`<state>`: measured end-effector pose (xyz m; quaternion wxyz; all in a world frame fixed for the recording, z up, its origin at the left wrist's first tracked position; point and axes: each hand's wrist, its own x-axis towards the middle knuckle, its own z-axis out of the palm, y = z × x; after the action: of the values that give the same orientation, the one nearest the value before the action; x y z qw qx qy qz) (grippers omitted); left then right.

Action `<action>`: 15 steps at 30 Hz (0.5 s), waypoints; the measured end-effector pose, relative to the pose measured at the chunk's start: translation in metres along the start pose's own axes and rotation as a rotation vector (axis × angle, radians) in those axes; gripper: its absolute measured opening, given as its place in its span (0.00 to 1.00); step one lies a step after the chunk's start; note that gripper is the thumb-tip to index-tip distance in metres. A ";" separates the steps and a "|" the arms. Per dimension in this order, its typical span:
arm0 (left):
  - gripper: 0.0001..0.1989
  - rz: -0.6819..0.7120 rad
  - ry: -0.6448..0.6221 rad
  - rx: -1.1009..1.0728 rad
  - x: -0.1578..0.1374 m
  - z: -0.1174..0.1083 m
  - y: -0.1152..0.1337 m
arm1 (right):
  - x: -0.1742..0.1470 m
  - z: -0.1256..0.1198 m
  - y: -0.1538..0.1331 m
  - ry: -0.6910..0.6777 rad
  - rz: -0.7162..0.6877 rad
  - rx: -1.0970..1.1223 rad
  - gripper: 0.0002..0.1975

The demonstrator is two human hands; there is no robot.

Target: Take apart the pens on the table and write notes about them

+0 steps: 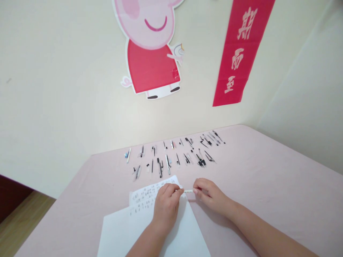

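Between my two hands a slim whitish pen (188, 191) lies level, just above the right edge of the papers. My left hand (167, 202) pinches its left end, and my right hand (210, 194) pinches the other end with thumb and fingers. Most of the pen's ends are hidden by the fingertips. Beneath my left hand is a blank white sheet (125, 232), which overlaps a sheet with rows of handwriting (144, 200). The writing is too small to read.
Several pens and pen parts lie in two rows at the back of the pink-covered table (254, 178), among them a dark pen (160, 167) and a white pen (129, 155). Behind stands a wall with a cartoon pig cutout (152, 67) and a red banner (238, 53).
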<state>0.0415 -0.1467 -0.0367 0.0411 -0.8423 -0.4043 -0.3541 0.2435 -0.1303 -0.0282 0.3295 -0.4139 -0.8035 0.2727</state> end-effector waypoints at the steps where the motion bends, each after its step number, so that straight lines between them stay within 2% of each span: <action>1: 0.11 -0.003 -0.002 -0.003 0.000 0.000 0.000 | 0.000 0.000 0.000 -0.001 0.004 0.000 0.14; 9: 0.12 0.010 0.001 0.012 0.001 0.001 0.000 | 0.000 0.001 0.002 -0.011 -0.007 -0.011 0.15; 15: 0.10 -0.031 -0.016 -0.036 -0.001 0.001 0.000 | 0.000 -0.002 -0.001 0.012 0.025 -0.033 0.11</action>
<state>0.0417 -0.1466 -0.0384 0.0172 -0.8394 -0.4110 -0.3553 0.2442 -0.1304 -0.0264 0.3241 -0.4311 -0.8006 0.2613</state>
